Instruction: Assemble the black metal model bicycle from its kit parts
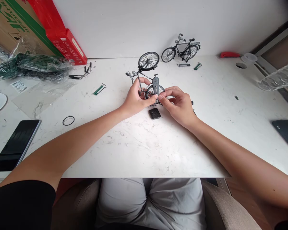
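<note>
A small model bicycle (156,83) is held between my hands above the white table, its front wheel (148,61) pointing away from me and its grey chain cover facing me. My left hand (137,99) wraps round the frame from the left, thumb pressed near the lower end of the chain cover. At the rear wheel, the fingertips of my right hand (179,103) pinch in from the right, closed on the bicycle; any tiny part between them is hidden. Just below the hands lies a black square piece (155,113).
Another model bicycle (186,50) stands by the wall. Small green-and-silver parts (100,89) lie about the table. To the left are a black ring (68,120), a phone (15,145), plastic bags (38,65) and a red box (67,46). A clear bottle (278,77) lies at right.
</note>
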The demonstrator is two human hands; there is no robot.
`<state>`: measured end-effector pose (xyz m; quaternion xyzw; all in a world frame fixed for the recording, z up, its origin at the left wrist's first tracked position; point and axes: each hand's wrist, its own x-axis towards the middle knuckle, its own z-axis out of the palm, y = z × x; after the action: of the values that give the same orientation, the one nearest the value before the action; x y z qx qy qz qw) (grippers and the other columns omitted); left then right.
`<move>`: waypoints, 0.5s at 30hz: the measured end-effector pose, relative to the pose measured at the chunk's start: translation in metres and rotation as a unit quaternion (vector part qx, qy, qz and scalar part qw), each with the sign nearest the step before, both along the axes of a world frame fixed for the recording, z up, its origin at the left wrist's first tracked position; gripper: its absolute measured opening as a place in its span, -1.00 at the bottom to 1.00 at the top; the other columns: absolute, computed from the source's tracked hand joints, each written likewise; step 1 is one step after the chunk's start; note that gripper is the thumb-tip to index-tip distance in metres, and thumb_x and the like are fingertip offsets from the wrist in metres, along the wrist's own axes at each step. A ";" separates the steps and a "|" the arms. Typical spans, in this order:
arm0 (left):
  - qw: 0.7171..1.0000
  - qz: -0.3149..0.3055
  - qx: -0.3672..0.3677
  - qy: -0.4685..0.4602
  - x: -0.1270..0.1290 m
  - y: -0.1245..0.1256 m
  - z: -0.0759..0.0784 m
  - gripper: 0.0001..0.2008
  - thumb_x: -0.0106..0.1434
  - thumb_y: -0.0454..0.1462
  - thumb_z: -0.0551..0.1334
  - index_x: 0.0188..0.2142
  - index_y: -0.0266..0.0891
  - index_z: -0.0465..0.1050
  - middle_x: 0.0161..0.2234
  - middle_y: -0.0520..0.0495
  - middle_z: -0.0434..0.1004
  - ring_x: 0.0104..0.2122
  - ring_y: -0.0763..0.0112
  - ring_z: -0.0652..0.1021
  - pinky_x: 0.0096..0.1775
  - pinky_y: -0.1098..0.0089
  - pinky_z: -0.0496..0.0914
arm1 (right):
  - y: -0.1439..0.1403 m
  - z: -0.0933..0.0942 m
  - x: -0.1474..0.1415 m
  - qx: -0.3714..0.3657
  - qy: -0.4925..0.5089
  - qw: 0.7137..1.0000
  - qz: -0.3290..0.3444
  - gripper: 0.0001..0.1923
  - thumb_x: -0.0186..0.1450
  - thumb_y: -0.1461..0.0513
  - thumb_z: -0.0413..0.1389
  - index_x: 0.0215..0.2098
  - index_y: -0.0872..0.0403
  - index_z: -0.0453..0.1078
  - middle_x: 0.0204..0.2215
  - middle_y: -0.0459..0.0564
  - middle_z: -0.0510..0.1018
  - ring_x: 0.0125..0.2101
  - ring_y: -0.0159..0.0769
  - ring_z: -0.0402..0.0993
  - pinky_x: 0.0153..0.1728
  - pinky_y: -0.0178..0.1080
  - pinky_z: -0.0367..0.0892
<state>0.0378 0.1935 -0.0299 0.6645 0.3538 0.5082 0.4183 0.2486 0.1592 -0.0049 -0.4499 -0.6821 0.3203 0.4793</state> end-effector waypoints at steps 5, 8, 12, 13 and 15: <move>1.000 0.002 0.003 0.006 0.000 0.000 -0.001 -0.30 0.22 0.05 0.57 0.18 0.01 0.29 -0.22 0.00 0.59 -0.33 0.35 0.61 -0.26 0.26 0.53 | 0.000 0.000 0.000 -0.001 -0.004 1.000 0.000 -0.59 0.36 -0.18 0.39 -0.24 -0.03 0.62 -0.07 0.08 0.61 -0.08 -0.16 0.56 -0.25 -0.14 0.56; 1.000 0.000 0.003 0.006 0.000 0.001 -0.001 -0.31 0.22 0.06 0.57 0.16 0.01 0.28 -0.21 0.00 0.57 -0.32 0.35 0.60 -0.25 0.26 0.51 | 0.000 0.000 0.000 0.001 -0.009 1.000 0.002 -0.58 0.37 -0.19 0.37 -0.23 -0.03 0.62 -0.07 0.07 0.60 -0.08 -0.16 0.56 -0.25 -0.14 0.56; 1.000 -0.001 0.001 0.006 0.000 0.001 -0.001 -0.33 0.23 0.05 0.57 0.14 0.01 0.27 -0.21 0.00 0.55 -0.31 0.35 0.59 -0.26 0.27 0.49 | 0.000 0.000 0.000 0.000 -0.012 1.000 0.003 -0.57 0.38 -0.19 0.37 -0.23 -0.02 0.61 -0.07 0.08 0.60 -0.10 -0.18 0.56 -0.26 -0.15 0.54; 1.000 -0.001 0.000 0.006 0.000 0.001 -0.001 -0.33 0.23 0.05 0.57 0.13 0.00 0.27 -0.21 0.00 0.55 -0.31 0.35 0.59 -0.26 0.27 0.48 | 0.000 0.000 0.000 0.000 -0.011 1.000 0.003 -0.57 0.38 -0.19 0.37 -0.23 -0.02 0.61 -0.07 0.08 0.60 -0.10 -0.18 0.56 -0.27 -0.15 0.53; 1.000 -0.001 -0.001 0.003 0.000 0.000 0.000 -0.34 0.22 0.06 0.57 0.11 -0.01 0.27 -0.21 0.00 0.56 -0.31 0.35 0.59 -0.27 0.28 0.48 | 0.000 0.000 0.000 0.000 -0.009 1.000 0.002 -0.56 0.37 -0.19 0.37 -0.23 -0.02 0.61 -0.07 0.08 0.61 -0.11 -0.18 0.56 -0.28 -0.16 0.52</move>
<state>0.0380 0.1940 -0.0304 0.6655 0.3549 0.5055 0.4190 0.2486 0.1592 -0.0052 -0.4513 -0.6876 0.3169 0.4724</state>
